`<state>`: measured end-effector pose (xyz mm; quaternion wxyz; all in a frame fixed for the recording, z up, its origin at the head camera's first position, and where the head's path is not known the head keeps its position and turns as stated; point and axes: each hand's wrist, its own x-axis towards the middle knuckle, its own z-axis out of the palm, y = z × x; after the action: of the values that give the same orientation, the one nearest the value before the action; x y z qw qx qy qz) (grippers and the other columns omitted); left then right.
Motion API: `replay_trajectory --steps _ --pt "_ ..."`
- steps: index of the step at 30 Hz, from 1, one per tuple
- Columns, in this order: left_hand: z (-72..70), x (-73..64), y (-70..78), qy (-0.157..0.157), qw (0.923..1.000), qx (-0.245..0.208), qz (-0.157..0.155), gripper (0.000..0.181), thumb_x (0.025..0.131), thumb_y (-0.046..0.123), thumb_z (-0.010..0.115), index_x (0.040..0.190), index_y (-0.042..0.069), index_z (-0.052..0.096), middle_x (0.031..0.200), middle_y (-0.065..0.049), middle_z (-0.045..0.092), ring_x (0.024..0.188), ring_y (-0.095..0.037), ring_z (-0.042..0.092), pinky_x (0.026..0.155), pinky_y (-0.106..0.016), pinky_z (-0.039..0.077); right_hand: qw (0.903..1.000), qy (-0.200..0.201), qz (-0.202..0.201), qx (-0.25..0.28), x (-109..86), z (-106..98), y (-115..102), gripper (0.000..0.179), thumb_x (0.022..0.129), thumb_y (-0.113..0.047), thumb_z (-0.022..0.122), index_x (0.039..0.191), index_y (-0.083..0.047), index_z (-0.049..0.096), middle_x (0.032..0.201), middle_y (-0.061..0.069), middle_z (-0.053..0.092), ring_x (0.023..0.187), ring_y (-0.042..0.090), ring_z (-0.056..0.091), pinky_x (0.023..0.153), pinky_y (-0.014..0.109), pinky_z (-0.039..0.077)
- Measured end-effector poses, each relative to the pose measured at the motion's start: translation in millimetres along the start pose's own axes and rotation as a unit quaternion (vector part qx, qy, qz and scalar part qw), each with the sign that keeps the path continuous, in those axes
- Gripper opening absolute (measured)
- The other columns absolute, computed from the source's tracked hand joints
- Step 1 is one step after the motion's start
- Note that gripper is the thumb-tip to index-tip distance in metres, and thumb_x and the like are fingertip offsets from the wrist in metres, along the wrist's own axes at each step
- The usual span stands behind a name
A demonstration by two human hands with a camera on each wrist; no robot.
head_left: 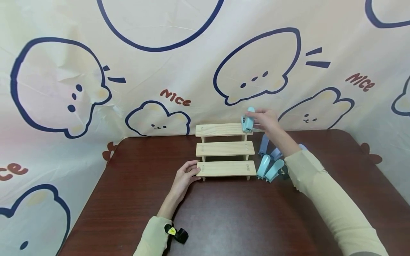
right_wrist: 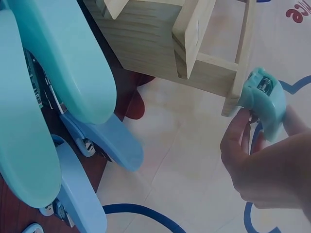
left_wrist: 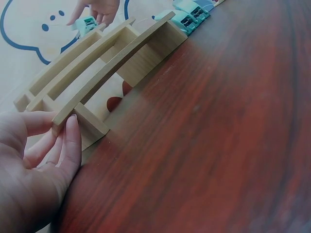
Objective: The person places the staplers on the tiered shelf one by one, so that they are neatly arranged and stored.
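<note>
A three-step wooden stand [head_left: 226,168] stands on the table. My left hand [head_left: 185,176] pinches the left end of its lowest step, as the left wrist view [left_wrist: 41,160] also shows. At the right end of the top step, my right hand [head_left: 267,121] holds a small teal stapler [head_left: 248,121] between thumb and fingers. In the right wrist view that stapler [right_wrist: 266,99] is right against the board's end; whether it rests on the board I cannot tell. Just right of the stand lie two teal staplers [head_left: 263,166] and some blue ones [head_left: 264,144], partly hidden by my right forearm.
The dark red-brown table [head_left: 134,199] extends to both sides and in front of the stand. Directly behind it hangs a pale cloth [head_left: 205,78] with cartoon outlines, close to the top step. A black strap with a small camera [head_left: 180,234] sits on my left wrist.
</note>
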<state>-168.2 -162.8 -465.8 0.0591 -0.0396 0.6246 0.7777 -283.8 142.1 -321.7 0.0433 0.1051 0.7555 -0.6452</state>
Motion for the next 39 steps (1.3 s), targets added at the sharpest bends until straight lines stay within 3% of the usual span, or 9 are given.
replay_trajectory --steps 10,22,39 --pt "2.0 0.5 0.2 0.000 1.0000 -0.004 0.002 0.038 0.096 -0.004 0.064 0.133 -0.008 0.058 0.105 -0.008 0.064 0.086 -0.014 0.065 0.073 -0.026 0.057 0.9982 0.007 -0.027 -0.053 3.1 3.6 2.2 0.059 0.099 -0.032 0.073 0.143 0.003 0.053 0.138 0.020 0.053 0.126 0.034 0.058 0.106 0.043 0.051" --pt "2.1 0.4 0.2 0.001 1.0000 -0.001 0.000 0.038 0.097 -0.003 0.064 0.134 -0.007 0.058 0.106 -0.009 0.065 0.086 -0.015 0.065 0.073 -0.026 0.057 0.9912 0.025 -0.090 -0.093 -0.1 10.0 5.6 0.052 0.099 -0.033 0.073 0.135 0.003 0.063 0.130 0.020 0.061 0.116 0.032 0.062 0.099 0.042 0.056" --pt "1.4 0.9 -1.1 0.005 1.0000 -0.001 0.001 0.038 0.097 -0.003 0.064 0.134 -0.008 0.057 0.105 -0.007 0.065 0.086 -0.014 0.065 0.073 -0.026 0.057 0.9881 0.033 -0.076 -0.130 -2.2 14.5 1.8 0.056 0.099 -0.036 0.072 0.136 0.005 0.060 0.137 0.021 0.058 0.121 0.035 0.058 0.102 0.045 0.053"
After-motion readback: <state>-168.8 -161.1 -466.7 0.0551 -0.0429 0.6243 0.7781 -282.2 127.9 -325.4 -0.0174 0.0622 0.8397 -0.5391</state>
